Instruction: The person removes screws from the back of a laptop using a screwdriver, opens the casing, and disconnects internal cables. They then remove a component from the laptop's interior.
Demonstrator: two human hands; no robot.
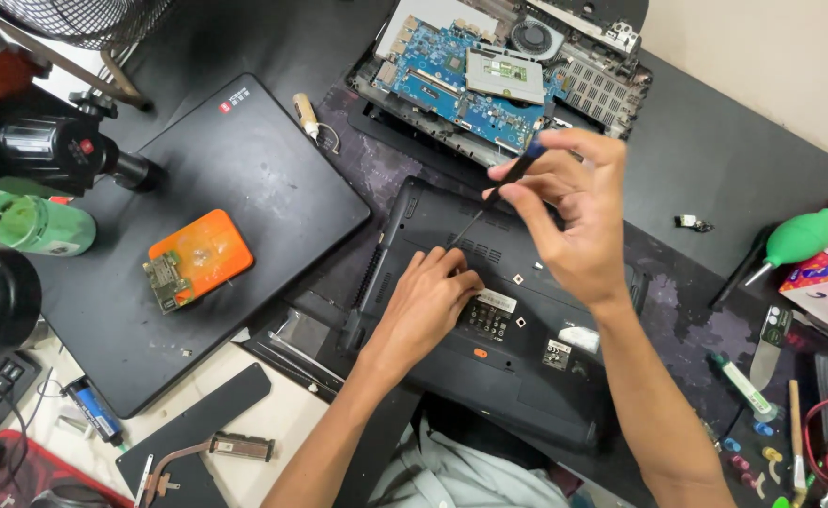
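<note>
While opened: three laptops (489, 310), one screwdriver (498, 193)

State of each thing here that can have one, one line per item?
Black laptop: upside down, base cover on.
Second laptop: opened, blue board exposed.
Closed laptop: lid shut.
Screwdriver: tip on the base.
Right hand: grips screwdriver.
Left hand: flat on base.
</note>
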